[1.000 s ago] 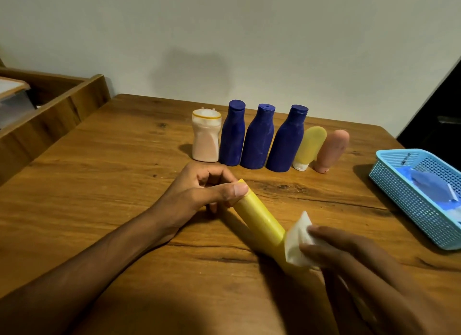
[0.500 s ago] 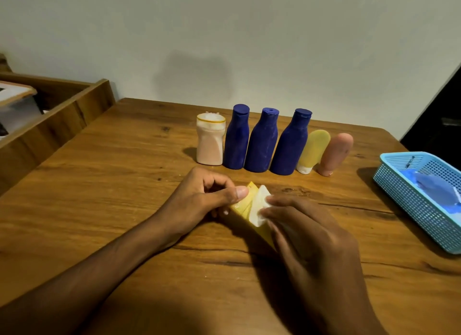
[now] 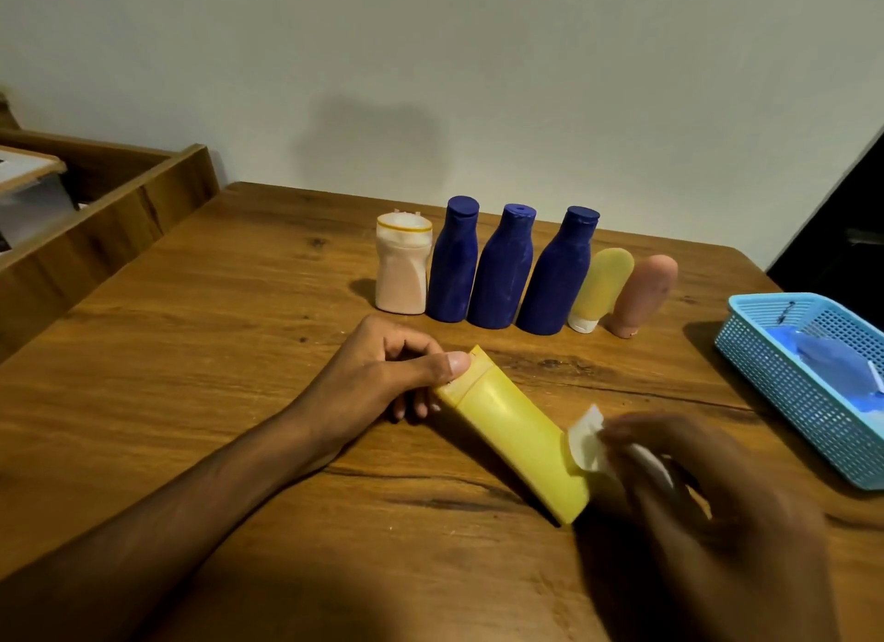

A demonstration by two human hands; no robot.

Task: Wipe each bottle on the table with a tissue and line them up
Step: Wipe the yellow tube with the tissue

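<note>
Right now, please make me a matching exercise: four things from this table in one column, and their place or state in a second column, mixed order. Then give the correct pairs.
Things:
1. yellow bottle
2. tissue
3. pink tube
4. blue basket

Places or states:
A. last on the right of the row
B. lying tilted, cap end in the left hand
C. at the table's right edge
D. in the right hand, against the bottle's lower end

Pairs: 1-B, 2-D, 3-A, 4-C

Grained wooden table (image 3: 201, 354); seemingly smooth plastic yellow bottle (image 3: 514, 428); paper tissue (image 3: 587, 443)
</note>
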